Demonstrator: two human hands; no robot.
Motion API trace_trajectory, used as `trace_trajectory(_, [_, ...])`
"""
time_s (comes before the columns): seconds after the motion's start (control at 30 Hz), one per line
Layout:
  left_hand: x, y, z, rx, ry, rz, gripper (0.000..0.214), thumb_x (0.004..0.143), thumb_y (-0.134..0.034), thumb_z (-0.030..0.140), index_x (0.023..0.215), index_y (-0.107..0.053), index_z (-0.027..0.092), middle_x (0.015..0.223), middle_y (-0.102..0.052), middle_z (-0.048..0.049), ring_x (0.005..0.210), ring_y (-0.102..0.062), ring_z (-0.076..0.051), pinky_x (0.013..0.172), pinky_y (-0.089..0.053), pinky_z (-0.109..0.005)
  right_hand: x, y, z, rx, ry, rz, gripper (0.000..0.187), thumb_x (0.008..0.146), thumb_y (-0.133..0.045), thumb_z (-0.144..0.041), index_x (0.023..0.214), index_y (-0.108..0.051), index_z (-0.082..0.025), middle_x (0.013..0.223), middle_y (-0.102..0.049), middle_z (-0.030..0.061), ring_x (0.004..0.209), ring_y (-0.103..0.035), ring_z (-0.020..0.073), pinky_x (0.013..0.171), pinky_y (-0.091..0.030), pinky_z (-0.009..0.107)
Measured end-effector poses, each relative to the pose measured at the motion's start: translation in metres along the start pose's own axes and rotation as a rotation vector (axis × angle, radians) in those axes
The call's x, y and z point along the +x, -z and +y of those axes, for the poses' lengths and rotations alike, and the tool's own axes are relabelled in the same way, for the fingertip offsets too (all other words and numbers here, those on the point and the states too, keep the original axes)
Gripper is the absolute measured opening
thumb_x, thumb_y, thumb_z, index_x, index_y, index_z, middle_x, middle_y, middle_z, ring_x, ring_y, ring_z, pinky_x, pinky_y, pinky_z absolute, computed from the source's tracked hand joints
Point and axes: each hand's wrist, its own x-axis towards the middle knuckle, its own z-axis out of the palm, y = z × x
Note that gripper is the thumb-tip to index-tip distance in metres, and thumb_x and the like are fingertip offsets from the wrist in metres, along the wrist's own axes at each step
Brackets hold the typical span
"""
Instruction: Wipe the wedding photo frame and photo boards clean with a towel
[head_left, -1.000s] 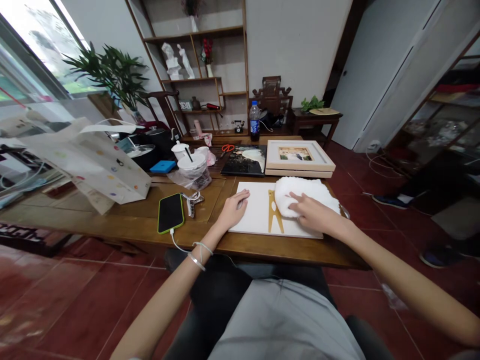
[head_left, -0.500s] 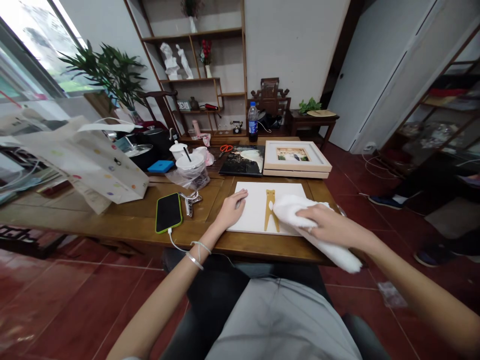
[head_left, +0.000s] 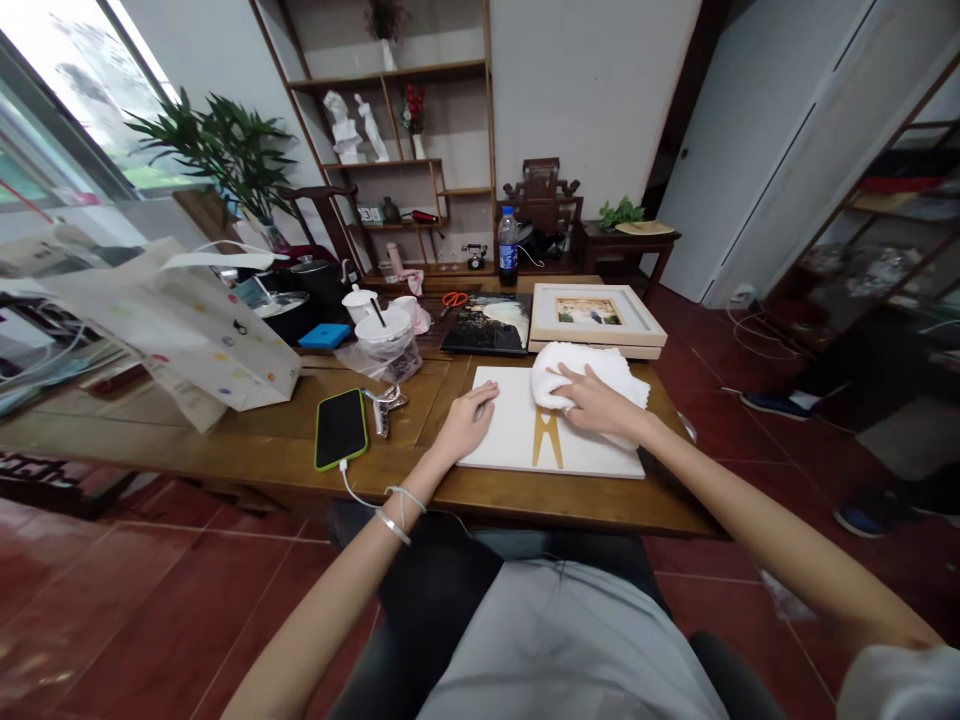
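Note:
My left hand [head_left: 466, 420] lies on the left edge of a white board [head_left: 506, 440], its fingers stretched out and holding nothing. A white towel [head_left: 592, 365], bunched up, is under my right hand [head_left: 596, 400], which grips it against the board's upper right part. On the board is a flat gold shape with two legs [head_left: 547, 440]. The towel and right hand hide its upper end, and I cannot tell whether it is stuck on or loose.
Behind the board are a framed picture [head_left: 592, 308], a dark glossy panel [head_left: 486, 325] and a bottle [head_left: 508, 245]. To the left lie a charging phone [head_left: 341, 430], a white cup [head_left: 384, 325], scissors [head_left: 454, 299] and a paper bag [head_left: 217, 340]. A person's legs show at right.
My right hand has moved the towel up and left, from the board's right side onto its upper part. The gold shape's top is now covered. My left hand stays on the board.

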Motion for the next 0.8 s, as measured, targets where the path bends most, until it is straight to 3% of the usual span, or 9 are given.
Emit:
trace_trajectory(0.1, [0.000,0.000,0.000,-0.005,0.002,0.002,0.032,0.083,-0.045,0.018,0.109,-0.063,0.012,0.121,-0.060,-0.0112,0.119,-0.051,-0.020,0.105,-0.037,-0.037,-0.023,0.005,-0.014,0.030,0.071,-0.054,0.050,0.065,-0.040,-0.005,0.109,-0.061,-0.016,0.144,-0.032,0.0128,0.136,-0.014,0.0258,0.105,-0.014,0.056])
trace_trajectory(0.3, [0.000,-0.001,-0.001,0.000,0.001,0.007,0.032,0.083,-0.045,0.019,0.108,-0.064,0.012,0.121,-0.060,-0.0108,0.119,-0.051,-0.020,0.105,-0.036,-0.036,-0.084,0.016,-0.065,0.076,0.201,-0.102,0.043,0.061,-0.044,-0.004,0.096,-0.066,-0.018,0.145,-0.031,0.0073,0.137,-0.013,0.0228,0.110,-0.009,0.048])
trace_trajectory(0.43, [-0.001,0.000,-0.001,-0.009,-0.003,0.009,0.031,0.083,-0.045,0.019,0.107,-0.064,0.013,0.121,-0.060,-0.0099,0.119,-0.051,-0.020,0.105,-0.037,-0.037,-0.103,0.021,-0.079,0.137,0.234,-0.136,0.040,0.059,-0.046,-0.003,0.090,-0.067,-0.018,0.144,-0.033,0.0050,0.136,-0.014,0.0225,0.111,-0.012,0.044])
trace_trajectory(0.6, [-0.001,-0.001,-0.001,-0.016,-0.003,0.010,0.031,0.083,-0.045,0.018,0.108,-0.064,0.014,0.121,-0.060,-0.0092,0.119,-0.051,-0.020,0.105,-0.037,-0.037,-0.085,0.020,-0.052,0.184,0.113,-0.068,0.040,0.064,-0.048,-0.006,0.097,-0.066,-0.019,0.145,-0.030,0.0052,0.135,-0.019,0.0246,0.109,-0.019,0.045])
trace_trajectory(0.8, [-0.001,-0.001,-0.002,-0.023,-0.004,0.009,0.032,0.083,-0.045,0.018,0.108,-0.063,0.013,0.121,-0.060,-0.0108,0.119,-0.051,-0.020,0.105,-0.037,-0.038,-0.031,0.010,-0.012,0.080,0.125,-0.040,0.050,0.062,-0.044,-0.003,0.106,-0.063,-0.019,0.143,-0.036,0.0063,0.136,-0.016,0.0243,0.108,-0.015,0.050])
